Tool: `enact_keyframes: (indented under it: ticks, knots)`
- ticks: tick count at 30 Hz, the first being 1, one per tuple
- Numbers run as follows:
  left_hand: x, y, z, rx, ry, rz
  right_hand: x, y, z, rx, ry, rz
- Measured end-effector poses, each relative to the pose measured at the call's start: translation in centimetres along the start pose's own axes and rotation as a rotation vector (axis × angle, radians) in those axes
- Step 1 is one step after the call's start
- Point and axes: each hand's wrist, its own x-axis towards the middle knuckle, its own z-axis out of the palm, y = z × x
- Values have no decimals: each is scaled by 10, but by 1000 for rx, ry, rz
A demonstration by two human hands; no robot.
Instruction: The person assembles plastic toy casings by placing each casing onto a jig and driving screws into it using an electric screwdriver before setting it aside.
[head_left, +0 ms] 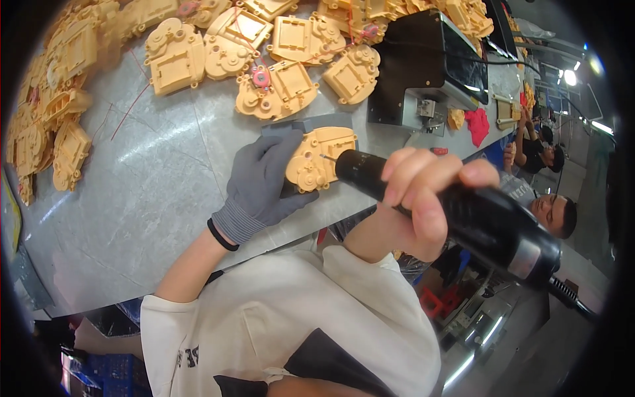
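A tan moulded plastic housing with round bosses and a rectangular recess rests on a dark grey block on the table. My left hand, in a grey knit glove, grips it from the left side. Bare, my right hand wraps round a black corded electric screwdriver. The thin bit of the screwdriver points left at the housing's face. Whether the bit touches a screw there is too small to tell.
Many similar tan housings lie at the back and in a heap on the left, some with red wires. A black box-shaped machine stands at the back right. Beyond it are a red cloth and other people.
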Motion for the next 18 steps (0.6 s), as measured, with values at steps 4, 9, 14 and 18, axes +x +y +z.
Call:
enact_keyframes:
  ticks: [4,9,14,18]
  knots:
    - [-2,1,-3,22,-36,0,8,7,15,-70,73,0]
    - [-1,1,-6,10,-14,-3,8,16,22,-113,106,56]
    - [0,-2,-8,-10,-20,6,13,21,24,-115,76,129]
    - [2,-1,-12,-73,-9,22,14,28,18,-114,-54,146]
